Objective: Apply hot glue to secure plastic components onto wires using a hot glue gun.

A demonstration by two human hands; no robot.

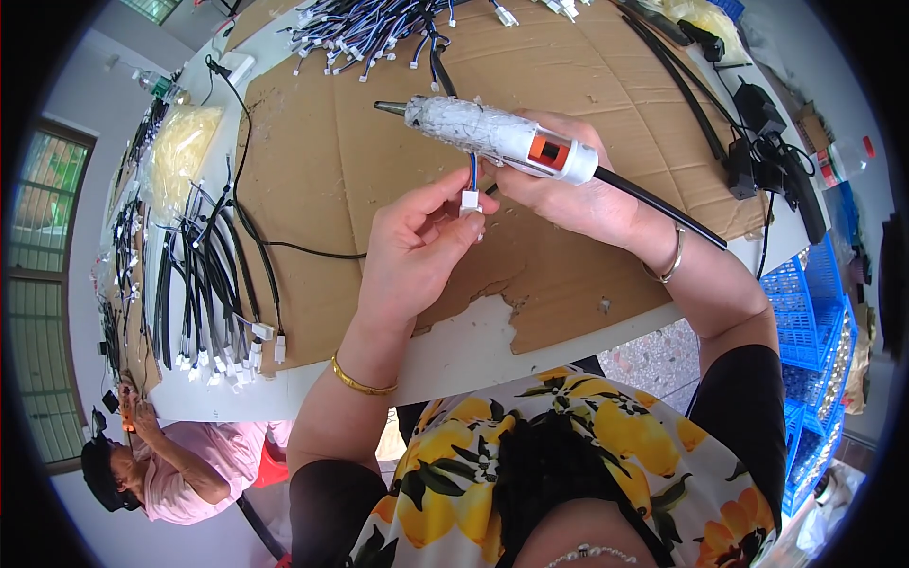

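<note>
Between the thumb and fingers of my left hand [421,237] is a small white connector [471,201], with blue and dark wires running up from it. My right hand [578,194] is wrapped round a white hot glue gun [483,133], an orange part showing in its body. The gun's metal nozzle points left, above and beyond the connector. A black glue stick [663,208] sticks out of its rear toward my right forearm. The gun's body hides part of the wires and some of my right fingers.
Cardboard [312,161] with a torn front edge covers the white table. Sleeved cables [204,284] lie at left, near a bag of pale yellow sticks [185,151]. More wires [369,33] are piled at the far side. Power adapters [757,123] sit at right, blue crates [805,312] beyond. A person [180,464] works at left.
</note>
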